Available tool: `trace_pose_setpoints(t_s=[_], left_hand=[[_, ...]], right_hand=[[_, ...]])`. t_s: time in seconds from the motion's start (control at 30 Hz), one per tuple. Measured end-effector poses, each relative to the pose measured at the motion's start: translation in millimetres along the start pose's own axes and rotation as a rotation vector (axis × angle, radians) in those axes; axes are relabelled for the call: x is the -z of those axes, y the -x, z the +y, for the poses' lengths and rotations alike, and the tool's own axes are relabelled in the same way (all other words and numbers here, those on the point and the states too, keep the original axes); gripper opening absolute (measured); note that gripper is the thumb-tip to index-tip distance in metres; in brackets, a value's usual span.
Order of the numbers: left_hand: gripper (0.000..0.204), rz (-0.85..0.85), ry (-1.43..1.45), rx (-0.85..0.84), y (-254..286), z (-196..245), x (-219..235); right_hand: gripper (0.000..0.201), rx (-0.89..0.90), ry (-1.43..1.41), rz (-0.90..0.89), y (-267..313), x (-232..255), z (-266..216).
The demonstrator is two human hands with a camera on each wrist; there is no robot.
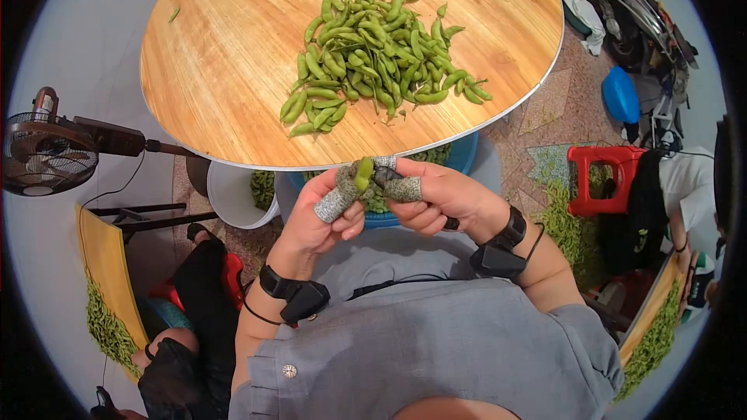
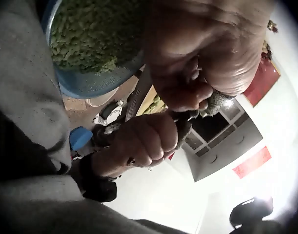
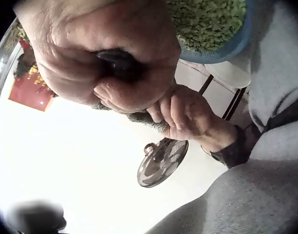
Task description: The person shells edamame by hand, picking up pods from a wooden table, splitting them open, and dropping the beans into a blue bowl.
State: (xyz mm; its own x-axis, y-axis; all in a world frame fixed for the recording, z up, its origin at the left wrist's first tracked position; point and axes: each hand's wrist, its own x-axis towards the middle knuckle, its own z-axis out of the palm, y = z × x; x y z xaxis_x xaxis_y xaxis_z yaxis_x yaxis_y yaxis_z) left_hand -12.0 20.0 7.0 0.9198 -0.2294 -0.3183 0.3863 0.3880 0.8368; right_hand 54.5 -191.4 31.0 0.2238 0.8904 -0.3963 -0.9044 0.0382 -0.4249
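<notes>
In the head view my left hand [image 1: 311, 225] pinches a green soybean pod [image 1: 363, 173] at the table's near edge. My right hand [image 1: 455, 198] meets it there, fingertips close to the pod. Its curled fingers hold a black-handled tool [image 3: 120, 62]; the working end is hidden. Speckled grey finger wraps [image 1: 334, 204] cover thumbs and fingertips on both hands. Below the hands sits a blue basin [image 2: 92, 87] full of shelled green beans [image 3: 207, 24]. A heap of pods [image 1: 373, 50] lies ahead on the round wooden table [image 1: 226, 70].
A white bucket [image 1: 233, 202] holding green pods stands left of the basin. A fan [image 1: 50, 152] is at the far left. Right, a red stool [image 1: 580, 179] stands beside pods scattered on the floor [image 1: 560, 218]. Other people sit at both sides, near more pods.
</notes>
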Motion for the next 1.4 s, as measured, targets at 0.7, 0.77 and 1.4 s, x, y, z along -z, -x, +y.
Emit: trace_pose_setpoints(t_s=[0.7, 0.77, 1.4], left_hand=[[0.015, -0.013, 0.004, 0.07, -5, -19, -9], [0.009, -0.007, -0.487, 0.004, -4, -25, -9], [0.011, 0.152, -0.617, 0.001, 24, -19, 13]], right_hand=[[0.027, 0.142, 0.4, 0.287, 10, 16, 17], [0.032, 0.694, 1.217, 0.716, 1, 26, 29], [0.018, 0.738, 1.69, 0.697, -18, 31, 34]])
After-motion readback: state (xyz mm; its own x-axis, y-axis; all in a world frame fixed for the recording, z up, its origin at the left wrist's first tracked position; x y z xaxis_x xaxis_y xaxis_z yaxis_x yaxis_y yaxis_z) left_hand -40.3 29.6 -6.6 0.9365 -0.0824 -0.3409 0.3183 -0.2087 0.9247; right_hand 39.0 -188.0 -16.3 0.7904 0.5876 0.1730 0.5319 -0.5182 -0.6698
